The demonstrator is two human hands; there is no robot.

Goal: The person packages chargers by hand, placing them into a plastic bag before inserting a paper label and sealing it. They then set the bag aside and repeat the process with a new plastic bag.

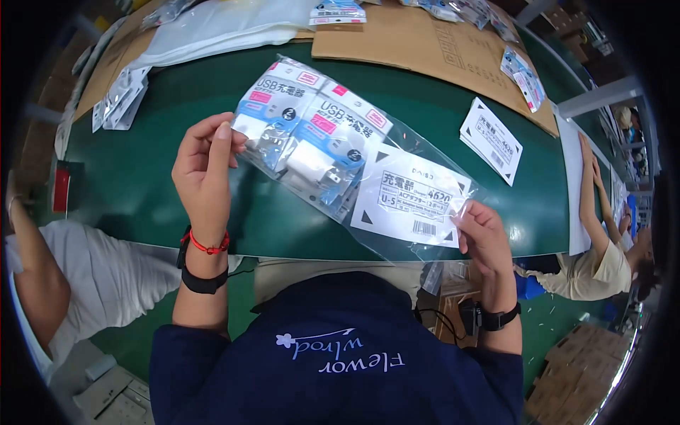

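A clear plastic bag (418, 145) is stretched between my two hands above the green table. Inside it lie packaged white USB chargers (308, 161) on blue, pink and white cards, toward its left end. A white printed label card (404, 202) with a barcode fills the right part of the bag. My left hand (207, 152) pinches the bag's left edge between thumb and fingers. At the lower right corner, my right hand (482, 230) grips the bag over the label card's edge.
A stack of similar label cards (490, 142) lies to the right. Flattened cardboard (425, 53) covers the far side, with clear bags (219, 32) and packaged chargers (523, 78) on it. More packs (122, 99) sit at left. Other people (591, 219) are at both sides.
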